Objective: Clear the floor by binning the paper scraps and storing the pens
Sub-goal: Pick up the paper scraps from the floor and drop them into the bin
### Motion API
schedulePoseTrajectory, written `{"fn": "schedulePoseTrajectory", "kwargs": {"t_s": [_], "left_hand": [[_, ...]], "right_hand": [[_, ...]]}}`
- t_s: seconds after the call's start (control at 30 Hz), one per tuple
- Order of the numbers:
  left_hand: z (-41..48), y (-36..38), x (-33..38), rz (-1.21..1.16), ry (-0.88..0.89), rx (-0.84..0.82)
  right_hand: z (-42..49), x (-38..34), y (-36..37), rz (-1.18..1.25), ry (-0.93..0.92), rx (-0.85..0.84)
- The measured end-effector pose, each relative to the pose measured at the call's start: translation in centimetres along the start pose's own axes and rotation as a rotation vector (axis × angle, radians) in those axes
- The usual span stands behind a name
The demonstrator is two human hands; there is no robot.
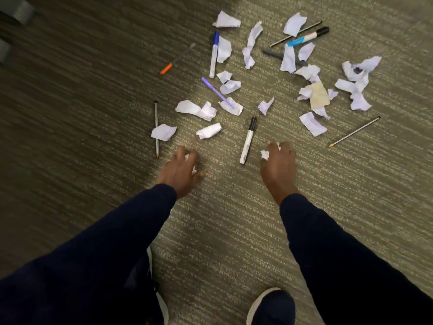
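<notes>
Both my left hand and right hand are clutching crumpled paper scraps beside a black-capped marker on the carpet

We find no legible text, label, brand, number or sign anywhere on the carpet. The white marker with a black cap near the hands carries dark marks on its barrel, and the marker with a blue band farther off shows small printing, but both are too blurred for us to read. The paper scraps look blank.
</notes>
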State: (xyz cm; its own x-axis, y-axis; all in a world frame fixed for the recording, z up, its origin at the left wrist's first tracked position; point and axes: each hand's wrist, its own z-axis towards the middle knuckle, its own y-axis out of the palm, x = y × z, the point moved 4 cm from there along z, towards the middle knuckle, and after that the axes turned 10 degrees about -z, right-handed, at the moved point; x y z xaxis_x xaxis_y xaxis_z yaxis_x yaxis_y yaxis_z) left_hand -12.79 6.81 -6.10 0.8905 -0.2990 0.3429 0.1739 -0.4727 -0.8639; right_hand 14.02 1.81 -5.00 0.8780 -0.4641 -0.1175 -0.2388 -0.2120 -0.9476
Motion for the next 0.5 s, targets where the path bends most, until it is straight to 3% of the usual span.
{"fn": "schedulePoseTrajectory", "kwargs": {"t_s": [0.1,0.2,0.33,0.5], "left_hand": [[-0.6,0.7,-0.6,-0.021,0.0,-0.023],[-0.6,0.8,-0.6,-0.085,-0.011,-0.026],[1.2,-1.8,-1.0,-0.243,-0.106,0.136],[5.1,-5.5,-3.7,-0.226,-0.289,0.21]], "right_hand": [[0.4,0.5,-0.8,0.031,0.01,-0.009],[1.0,-0.1,-2.7,0.136,0.023,0.092],[2.4,-6.3,-4.5,0.302,-0.16,0.113],[4.8,-14.6,-3.2,-0.002,-0.48,0.062]]}}
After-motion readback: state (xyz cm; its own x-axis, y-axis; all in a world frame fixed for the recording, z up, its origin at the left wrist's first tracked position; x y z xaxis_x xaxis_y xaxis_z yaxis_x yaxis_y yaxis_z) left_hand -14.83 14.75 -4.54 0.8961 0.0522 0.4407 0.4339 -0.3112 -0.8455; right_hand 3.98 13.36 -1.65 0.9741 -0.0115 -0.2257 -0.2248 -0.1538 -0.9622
